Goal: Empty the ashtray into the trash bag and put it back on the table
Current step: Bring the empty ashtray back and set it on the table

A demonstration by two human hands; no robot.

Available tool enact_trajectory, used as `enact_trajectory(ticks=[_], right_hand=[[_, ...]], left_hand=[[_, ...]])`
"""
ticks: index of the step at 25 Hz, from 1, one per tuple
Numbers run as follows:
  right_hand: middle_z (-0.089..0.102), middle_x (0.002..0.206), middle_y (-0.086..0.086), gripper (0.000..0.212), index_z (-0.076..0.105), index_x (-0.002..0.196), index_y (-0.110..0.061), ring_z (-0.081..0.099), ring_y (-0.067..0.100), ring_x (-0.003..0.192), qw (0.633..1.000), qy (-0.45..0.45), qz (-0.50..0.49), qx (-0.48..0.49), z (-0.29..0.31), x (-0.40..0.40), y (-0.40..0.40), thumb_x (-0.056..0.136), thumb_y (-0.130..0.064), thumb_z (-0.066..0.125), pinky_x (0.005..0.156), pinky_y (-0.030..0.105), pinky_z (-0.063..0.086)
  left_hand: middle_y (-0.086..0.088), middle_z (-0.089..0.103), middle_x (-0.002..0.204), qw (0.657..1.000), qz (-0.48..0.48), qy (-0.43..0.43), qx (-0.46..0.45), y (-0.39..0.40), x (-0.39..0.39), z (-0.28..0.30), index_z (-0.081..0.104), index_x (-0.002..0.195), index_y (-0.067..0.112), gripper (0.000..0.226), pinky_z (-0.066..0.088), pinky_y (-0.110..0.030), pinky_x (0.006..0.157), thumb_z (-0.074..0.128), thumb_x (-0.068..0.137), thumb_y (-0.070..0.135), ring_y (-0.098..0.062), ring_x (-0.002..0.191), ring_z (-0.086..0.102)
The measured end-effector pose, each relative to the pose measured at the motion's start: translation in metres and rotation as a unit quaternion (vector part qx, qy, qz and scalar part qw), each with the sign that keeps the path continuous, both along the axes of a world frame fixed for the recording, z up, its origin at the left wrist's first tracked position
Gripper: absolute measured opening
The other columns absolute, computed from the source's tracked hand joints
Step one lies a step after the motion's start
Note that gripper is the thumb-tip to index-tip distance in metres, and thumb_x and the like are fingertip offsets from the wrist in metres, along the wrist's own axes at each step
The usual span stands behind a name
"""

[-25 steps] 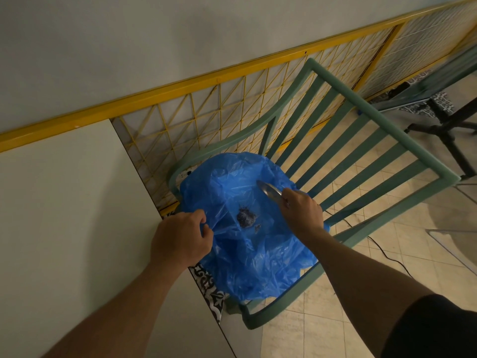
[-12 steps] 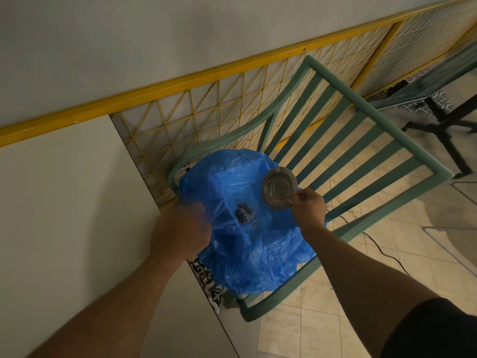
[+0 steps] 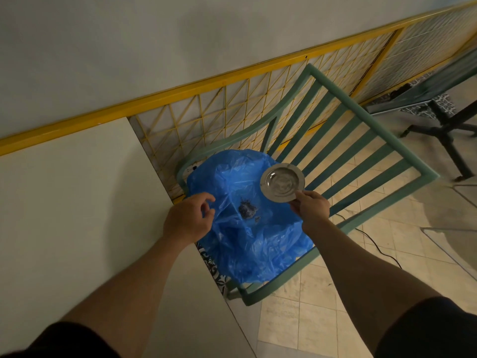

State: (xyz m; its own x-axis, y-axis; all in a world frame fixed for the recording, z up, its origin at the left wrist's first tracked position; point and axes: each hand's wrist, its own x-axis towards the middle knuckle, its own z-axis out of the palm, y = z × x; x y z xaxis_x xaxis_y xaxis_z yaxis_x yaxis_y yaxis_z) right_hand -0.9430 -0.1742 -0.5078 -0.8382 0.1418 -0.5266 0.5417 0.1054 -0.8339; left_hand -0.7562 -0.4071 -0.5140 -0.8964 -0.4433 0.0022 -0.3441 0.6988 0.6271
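The round metal ashtray (image 3: 282, 182) is tilted up with its bare, shiny inside facing me. My right hand (image 3: 311, 208) pinches its lower rim, above the right side of the blue trash bag (image 3: 258, 249). The bag lies spread over the seat of a green slatted chair (image 3: 361, 161). A dark clump of ash (image 3: 246, 210) sits in the bag's hollow. My left hand (image 3: 188, 218) curls around the bag's left edge, thumb and forefinger slightly apart on the film.
A pale wall panel (image 3: 77, 215) fills the left, topped by a yellow rail with wire mesh (image 3: 232, 104). A dark table on a black pedestal (image 3: 438, 99) stands at the far right. A glass table corner (image 3: 454, 241) and a black cable (image 3: 374, 241) lie over the tiled floor.
My right hand turned the ashtray from edge-on over the bag to face-up, and lifted it to the right. My left hand's grip on the bag edge loosened.
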Motion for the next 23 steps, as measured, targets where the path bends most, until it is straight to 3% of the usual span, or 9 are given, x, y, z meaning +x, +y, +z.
enact_trajectory(ticks=[6, 9, 13, 17, 23], right_hand=[[0.071, 0.079, 0.012, 0.01, 0.068, 0.094, 0.0, 0.071, 0.019, 0.065, 0.998, -0.006, 0.037, -0.055, 0.014, 0.028, -0.003, 0.088, -0.008, 0.07, 0.053, 0.025, 0.057], [0.07, 0.074, 0.011, 0.005, 0.067, 0.086, -0.004, 0.07, 0.018, 0.062, 0.994, -0.011, 0.075, -0.075, 0.025, 0.045, -0.008, 0.089, -0.008, 0.069, 0.055, 0.026, 0.057], [0.069, 0.069, 0.011, 0.01, 0.065, 0.081, -0.007, 0.068, 0.017, 0.057, 0.986, -0.032, 0.131, -0.094, 0.042, 0.082, -0.015, 0.091, -0.006, 0.066, 0.052, 0.025, 0.056], [0.07, 0.069, 0.01, 0.008, 0.066, 0.084, -0.006, 0.068, 0.015, 0.057, 0.975, -0.064, 0.185, -0.102, 0.052, 0.13, -0.026, 0.092, -0.005, 0.065, 0.053, 0.023, 0.057], [0.072, 0.079, 0.014, 0.005, 0.066, 0.094, -0.003, 0.07, 0.02, 0.068, 0.948, -0.114, 0.282, -0.092, 0.052, 0.211, -0.052, 0.093, -0.007, 0.063, 0.06, 0.028, 0.056]], left_hand=[[0.001, 0.065, 0.084, 0.981, 0.095, 0.003, 0.166, 0.002, 0.002, 0.02, 0.066, 0.111, 0.017, 0.025, 0.051, -0.031, 0.075, 0.063, 0.088, 0.024, -0.014, 0.075, 0.061], [-0.004, 0.069, 0.091, 0.967, 0.128, -0.007, 0.222, 0.008, 0.012, 0.026, 0.066, 0.112, 0.016, 0.024, 0.055, -0.038, 0.081, 0.061, 0.089, 0.023, -0.024, 0.086, 0.067], [-0.006, 0.068, 0.094, 0.93, 0.189, -0.009, 0.315, 0.014, 0.043, 0.04, 0.064, 0.115, 0.011, 0.027, 0.059, -0.042, 0.073, 0.059, 0.091, 0.021, -0.023, 0.076, 0.065], [-0.001, 0.064, 0.091, 0.912, 0.23, -0.003, 0.338, 0.016, 0.092, 0.054, 0.063, 0.108, 0.02, 0.017, 0.057, -0.032, 0.061, 0.057, 0.092, 0.023, -0.017, 0.072, 0.065], [-0.009, 0.063, 0.087, 0.875, 0.317, 0.016, 0.366, 0.014, 0.183, 0.067, 0.065, 0.111, 0.009, 0.021, 0.056, -0.037, 0.063, 0.058, 0.092, 0.015, -0.022, 0.059, 0.058]])
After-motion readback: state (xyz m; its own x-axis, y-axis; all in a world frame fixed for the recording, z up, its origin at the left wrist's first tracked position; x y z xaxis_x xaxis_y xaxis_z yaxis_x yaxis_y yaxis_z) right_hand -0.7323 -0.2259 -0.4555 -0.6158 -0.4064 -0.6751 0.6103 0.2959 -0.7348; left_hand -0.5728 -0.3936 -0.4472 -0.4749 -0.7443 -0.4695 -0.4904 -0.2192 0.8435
